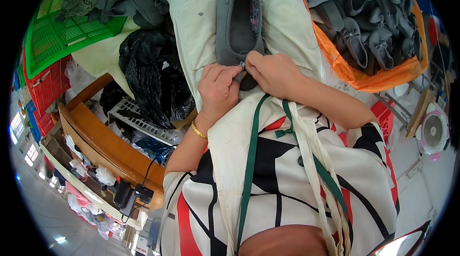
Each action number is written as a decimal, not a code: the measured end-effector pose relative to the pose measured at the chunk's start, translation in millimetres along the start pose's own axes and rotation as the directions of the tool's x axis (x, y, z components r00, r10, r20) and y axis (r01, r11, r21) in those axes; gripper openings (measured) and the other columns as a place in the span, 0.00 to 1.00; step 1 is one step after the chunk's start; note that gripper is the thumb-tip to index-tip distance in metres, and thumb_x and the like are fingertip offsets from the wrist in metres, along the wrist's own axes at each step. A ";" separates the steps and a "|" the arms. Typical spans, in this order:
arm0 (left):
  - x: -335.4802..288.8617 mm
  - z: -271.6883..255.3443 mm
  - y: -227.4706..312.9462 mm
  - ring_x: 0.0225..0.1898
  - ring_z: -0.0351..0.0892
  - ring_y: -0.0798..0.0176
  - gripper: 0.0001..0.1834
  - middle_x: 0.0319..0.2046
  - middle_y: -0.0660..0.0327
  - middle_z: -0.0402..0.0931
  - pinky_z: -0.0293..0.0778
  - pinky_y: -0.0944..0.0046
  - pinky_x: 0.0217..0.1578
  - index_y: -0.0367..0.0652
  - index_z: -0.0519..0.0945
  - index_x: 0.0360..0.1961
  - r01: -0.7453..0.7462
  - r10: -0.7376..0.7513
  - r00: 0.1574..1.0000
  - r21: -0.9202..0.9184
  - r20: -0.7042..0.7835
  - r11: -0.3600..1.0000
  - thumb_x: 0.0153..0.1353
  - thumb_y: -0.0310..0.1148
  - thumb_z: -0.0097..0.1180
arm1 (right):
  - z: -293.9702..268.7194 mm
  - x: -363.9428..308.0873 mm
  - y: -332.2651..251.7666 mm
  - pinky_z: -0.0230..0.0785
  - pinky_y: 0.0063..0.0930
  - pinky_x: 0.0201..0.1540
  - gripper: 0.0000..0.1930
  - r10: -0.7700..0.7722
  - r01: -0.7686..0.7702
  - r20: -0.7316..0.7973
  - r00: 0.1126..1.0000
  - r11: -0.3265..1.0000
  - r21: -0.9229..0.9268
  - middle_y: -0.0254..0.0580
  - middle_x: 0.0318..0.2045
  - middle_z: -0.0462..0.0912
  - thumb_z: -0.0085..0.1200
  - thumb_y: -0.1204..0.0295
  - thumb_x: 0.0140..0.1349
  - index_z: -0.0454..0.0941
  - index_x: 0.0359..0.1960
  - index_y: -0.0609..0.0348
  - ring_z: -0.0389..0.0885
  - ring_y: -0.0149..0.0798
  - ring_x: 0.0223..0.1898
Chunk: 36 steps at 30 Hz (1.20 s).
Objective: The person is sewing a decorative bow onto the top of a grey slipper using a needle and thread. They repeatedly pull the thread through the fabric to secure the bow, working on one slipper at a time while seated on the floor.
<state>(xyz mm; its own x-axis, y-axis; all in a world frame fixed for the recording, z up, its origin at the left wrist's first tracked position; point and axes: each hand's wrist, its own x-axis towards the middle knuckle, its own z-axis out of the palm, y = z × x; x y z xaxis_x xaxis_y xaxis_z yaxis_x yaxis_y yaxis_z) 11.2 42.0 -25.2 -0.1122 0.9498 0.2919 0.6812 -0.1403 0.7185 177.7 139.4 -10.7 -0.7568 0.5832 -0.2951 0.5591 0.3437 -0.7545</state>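
Observation:
A grey moccasin-style slipper (224, 33) lies on a cushion under off-white cloth (287, 23), heel away from me and toe toward me. Multicoloured fuzzy lining shows along the inner right side. At the front of its opening, my left hand (216, 87) and my right hand (274, 73) meet with fingertips pinched. Between them is a small grey lace bow (241, 65), gripped from both sides. My fingers cover most of the bow and part of the toe.
Grey slippers fill an orange-rimmed sack (383, 81) at the far right. More slippers (143, 0) are heaped far left, beside a green plastic basket (48, 40). A black plastic bag (153, 74) and a wooden chair (103, 136) stand left; a fan (432, 131) is at right.

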 end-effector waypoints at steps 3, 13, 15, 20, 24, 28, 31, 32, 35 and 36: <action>-2.7 0.5 0.0 0.33 0.77 0.54 0.15 0.32 0.61 0.80 0.74 0.58 0.34 0.44 0.83 0.36 0.026 -0.026 1.000 0.012 0.013 1.000 0.44 0.19 0.65 | 6.5 1.0 7.4 0.70 0.51 0.32 0.10 0.004 0.002 -0.049 0.999 0.993 0.121 0.55 0.23 0.80 0.49 0.66 0.68 0.71 0.36 0.62 0.80 0.61 0.29; -11.8 5.1 -1.3 0.35 0.76 0.56 0.19 0.33 0.61 0.81 0.72 0.59 0.37 0.44 0.85 0.40 0.065 -0.067 0.997 -0.059 -0.032 0.996 0.43 0.19 0.66 | 0.4 -3.0 3.9 0.70 0.36 0.34 0.11 0.129 -0.129 0.020 0.991 0.935 0.331 0.50 0.27 0.80 0.51 0.66 0.69 0.71 0.39 0.63 0.79 0.50 0.29; -13.8 4.7 -3.0 0.34 0.76 0.56 0.19 0.33 0.62 0.81 0.71 0.60 0.37 0.44 0.85 0.40 0.073 -0.074 0.997 -0.066 -0.007 0.995 0.42 0.18 0.66 | -0.5 1.4 2.6 0.71 0.43 0.36 0.13 0.133 -0.127 0.007 0.991 0.926 0.354 0.55 0.28 0.81 0.52 0.66 0.68 0.70 0.39 0.65 0.80 0.57 0.32; -14.0 7.2 -2.4 0.34 0.76 0.57 0.20 0.32 0.63 0.81 0.70 0.59 0.37 0.45 0.85 0.40 0.062 -0.063 0.998 -0.106 -0.009 0.992 0.42 0.18 0.66 | 3.9 8.2 -0.3 0.71 0.36 0.34 0.12 0.141 -0.127 -0.016 0.990 0.931 0.342 0.50 0.27 0.81 0.52 0.65 0.69 0.70 0.41 0.63 0.80 0.49 0.30; -12.2 7.1 -2.4 0.33 0.76 0.57 0.20 0.31 0.63 0.80 0.70 0.60 0.36 0.45 0.85 0.40 0.036 -0.037 0.999 -0.101 -0.010 0.994 0.42 0.18 0.66 | -9.3 12.6 -10.4 0.70 0.35 0.34 0.11 0.243 -0.302 0.188 0.952 0.851 0.429 0.49 0.27 0.81 0.52 0.66 0.68 0.71 0.41 0.61 0.80 0.47 0.29; -10.7 3.4 -2.1 0.33 0.76 0.57 0.21 0.32 0.63 0.80 0.71 0.61 0.34 0.46 0.86 0.40 0.004 -0.004 1.000 -0.045 0.008 0.999 0.42 0.18 0.65 | -37.6 15.9 -10.6 0.70 0.34 0.34 0.08 0.151 -0.195 0.206 0.967 0.957 0.214 0.45 0.27 0.80 0.54 0.66 0.66 0.76 0.38 0.59 0.80 0.46 0.30; -9.0 1.1 -1.3 0.33 0.76 0.57 0.21 0.32 0.63 0.80 0.72 0.60 0.34 0.46 0.86 0.40 -0.006 0.006 1.000 -0.023 0.000 1.000 0.41 0.17 0.65 | -33.9 21.6 -2.8 0.70 0.35 0.34 0.08 -0.106 0.108 -0.079 0.991 0.994 0.022 0.42 0.29 0.80 0.55 0.66 0.65 0.78 0.36 0.57 0.79 0.45 0.30; -9.2 2.1 -1.0 0.33 0.76 0.57 0.21 0.32 0.63 0.80 0.72 0.60 0.34 0.45 0.86 0.40 -0.011 0.011 1.000 -0.011 -0.003 1.000 0.40 0.17 0.65 | -32.6 22.8 -3.1 0.70 0.35 0.34 0.08 -0.107 0.109 -0.046 0.993 0.993 0.052 0.42 0.30 0.79 0.55 0.67 0.64 0.78 0.36 0.58 0.78 0.46 0.30; -9.4 3.1 -4.9 0.33 0.76 0.55 0.21 0.33 0.62 0.80 0.72 0.59 0.34 0.44 0.85 0.39 -0.040 0.040 0.999 -0.019 0.005 0.999 0.40 0.17 0.63 | -22.3 28.1 -4.3 0.70 0.38 0.35 0.07 -0.122 0.121 0.005 0.993 0.987 0.104 0.43 0.30 0.77 0.55 0.67 0.64 0.77 0.34 0.58 0.77 0.48 0.31; -9.2 3.5 -7.1 0.33 0.75 0.54 0.21 0.33 0.61 0.79 0.72 0.58 0.35 0.44 0.85 0.39 -0.053 0.053 0.999 -0.029 0.011 0.998 0.40 0.16 0.63 | -15.8 29.7 -1.8 0.69 0.38 0.35 0.07 -0.135 0.135 -0.011 0.991 0.987 0.092 0.43 0.30 0.77 0.55 0.68 0.63 0.77 0.34 0.59 0.77 0.49 0.31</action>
<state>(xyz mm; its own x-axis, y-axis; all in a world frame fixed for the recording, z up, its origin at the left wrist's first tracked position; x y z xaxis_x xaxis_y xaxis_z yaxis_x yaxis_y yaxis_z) 10.0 35.3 -35.2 -0.0683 0.9440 0.3227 0.6646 -0.1982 0.7204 159.6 167.7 -8.8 -0.8214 0.5397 -0.1845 0.4184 0.3504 -0.8379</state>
